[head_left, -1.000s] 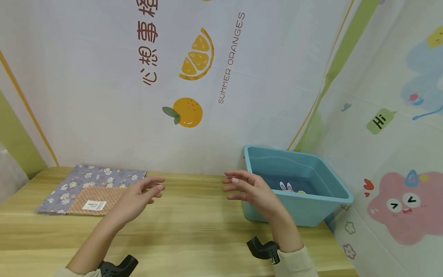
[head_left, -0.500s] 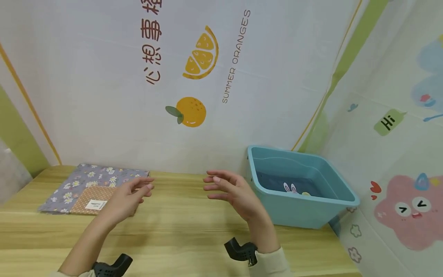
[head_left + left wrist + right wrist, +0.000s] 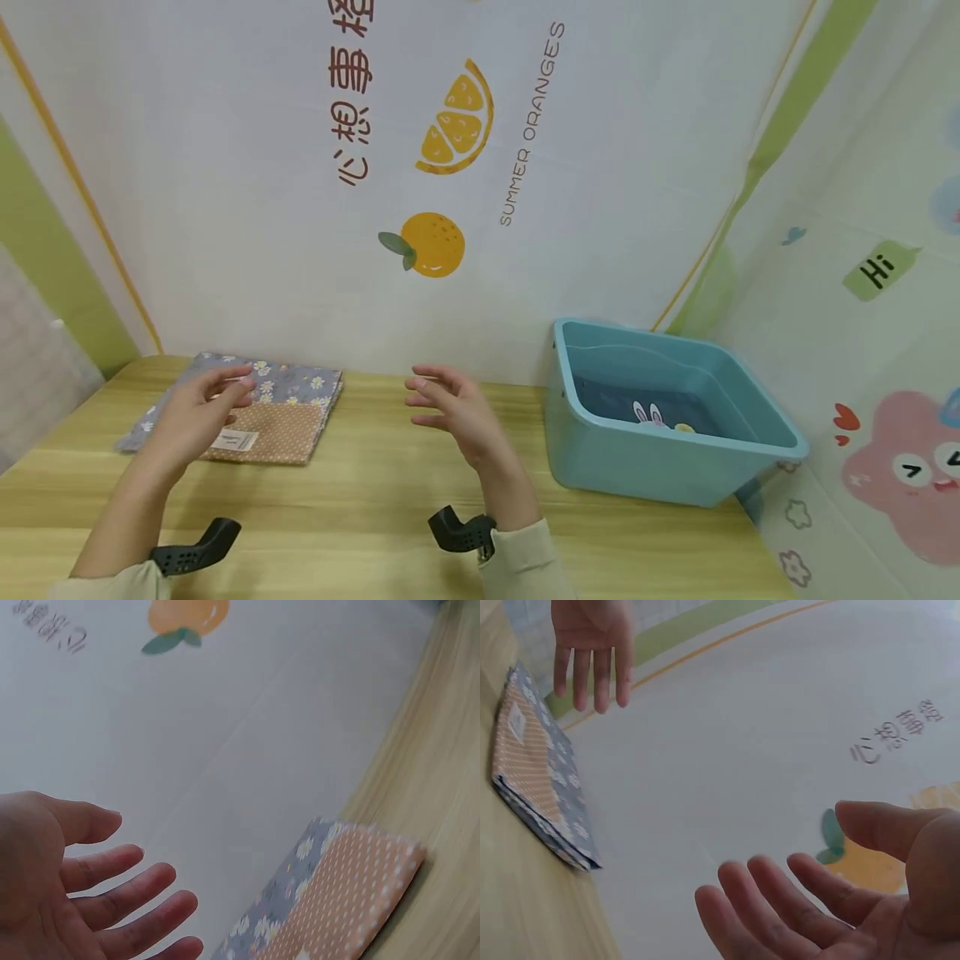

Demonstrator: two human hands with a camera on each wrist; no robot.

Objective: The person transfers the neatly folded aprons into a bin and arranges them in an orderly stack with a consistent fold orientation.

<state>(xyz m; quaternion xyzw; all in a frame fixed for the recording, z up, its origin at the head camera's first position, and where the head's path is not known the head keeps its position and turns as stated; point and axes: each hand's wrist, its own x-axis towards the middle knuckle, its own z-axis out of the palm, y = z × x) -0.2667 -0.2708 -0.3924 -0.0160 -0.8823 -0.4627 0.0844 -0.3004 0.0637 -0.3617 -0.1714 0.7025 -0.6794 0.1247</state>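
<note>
A folded cloth [image 3: 288, 425], grey-blue with daisies and a tan dotted part bearing a white label, lies flat at the table's left. Over its left part hovers my left hand [image 3: 187, 421], holding nothing, its fingers relaxed; in the left wrist view the cloth [image 3: 352, 892] appears beyond the fingers, apart from them. My right hand [image 3: 461, 412] hangs above the table between the cloth and a blue plastic bin [image 3: 645, 471], its fingers loosely bent and nothing in them. From the right wrist view, the folded edges of the cloth [image 3: 532, 765] show several layers.
The bin stands at the back right, with something dark bearing a printed rabbit [image 3: 648, 412] at its bottom. White printed sheets [image 3: 277, 250] hang behind the table and along its right side. Bare wood [image 3: 360, 517] shows between cloth and bin.
Both hands have moved left. The left is now over the cloth's left part, and the right has left the bin's side. The head view has turned slightly left; cloth and bin stay put.
</note>
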